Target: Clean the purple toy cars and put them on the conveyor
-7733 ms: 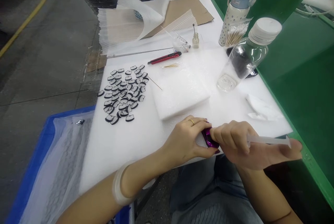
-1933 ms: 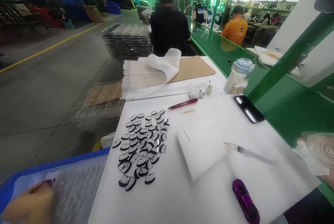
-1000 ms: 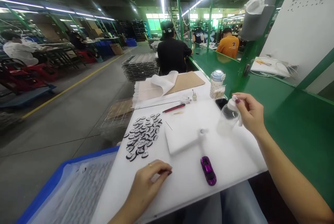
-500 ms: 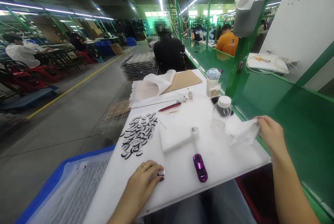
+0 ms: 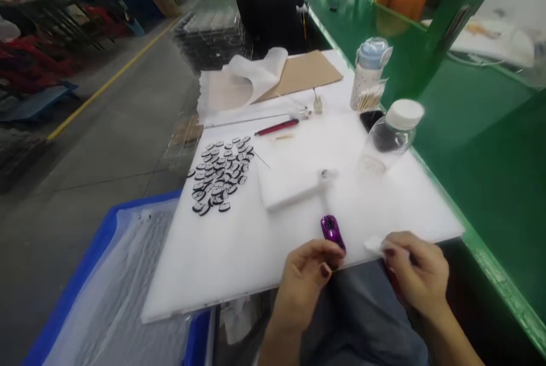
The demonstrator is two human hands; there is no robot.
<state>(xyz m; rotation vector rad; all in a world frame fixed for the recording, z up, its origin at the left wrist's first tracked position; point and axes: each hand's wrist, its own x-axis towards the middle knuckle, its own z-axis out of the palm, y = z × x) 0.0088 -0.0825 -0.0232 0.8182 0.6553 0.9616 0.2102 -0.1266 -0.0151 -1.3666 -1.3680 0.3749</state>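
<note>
My left hand (image 5: 303, 275) is at the table's front edge, its fingers curled and thumb bent in toward them. Whatever they hold, if anything, is hidden. Just beyond the fingertips lies a purple toy car (image 5: 331, 230), its near end partly behind them. To the right, my right hand (image 5: 420, 269) is closed on a white tissue (image 5: 373, 245), bunched so only a small part sticks out. On the left of the white table surface (image 5: 205, 258) lie many small black-edged pieces (image 5: 222, 175) with pale faces.
A white foam block (image 5: 290, 184) is at mid-table. Behind it lie a red pen (image 5: 277, 127) and brown cardboard (image 5: 305, 77). A clear jar (image 5: 390, 141), cotton swabs (image 5: 371, 95) and a bottle (image 5: 367, 70) line the right side. A blue crate (image 5: 102, 241) is at left; a person (image 5: 268, 4) sits ahead.
My left hand has moved right to the purple car, and the small piece under it has left its spot. My right hand has brought the tissue nearer and bunched it. The view has tilted down.
</note>
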